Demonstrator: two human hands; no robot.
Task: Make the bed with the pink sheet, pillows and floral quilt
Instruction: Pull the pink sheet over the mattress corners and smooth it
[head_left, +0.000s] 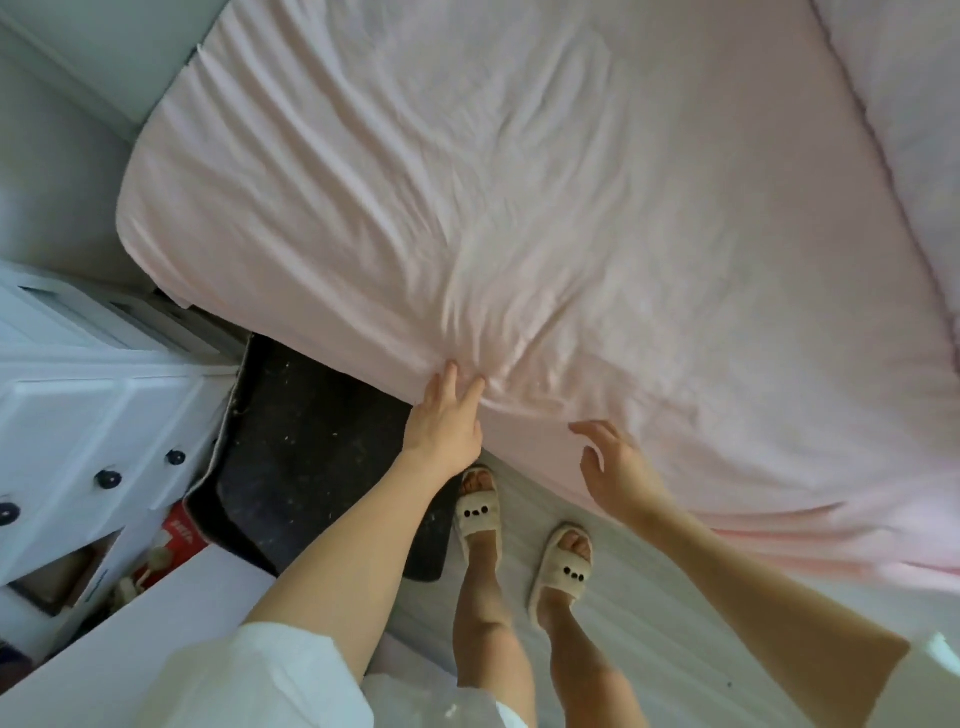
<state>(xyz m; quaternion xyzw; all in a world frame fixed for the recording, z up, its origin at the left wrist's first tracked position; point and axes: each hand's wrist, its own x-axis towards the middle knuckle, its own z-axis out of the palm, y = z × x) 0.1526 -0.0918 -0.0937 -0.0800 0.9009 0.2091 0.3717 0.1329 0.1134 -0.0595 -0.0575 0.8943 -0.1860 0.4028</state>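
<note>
The pink sheet (519, 218) covers the mattress and fills most of the head view, with creases that fan out from the near edge. My left hand (444, 415) lies on that near edge with straight fingers that press into a bunch of folds. My right hand (613, 467) hovers just beside the sheet's hanging side, fingers spread and slightly bent, holding nothing. A pink pillow or folded bedding (914, 156) lies along the far right of the bed. No floral quilt is in view.
A dark mat (311, 447) lies on the floor under my left arm, beside the bed. White drawers with black knobs (93, 415) stand at the left, with a red box (182, 530) on the floor. My slippered feet (519, 530) stand on pale flooring.
</note>
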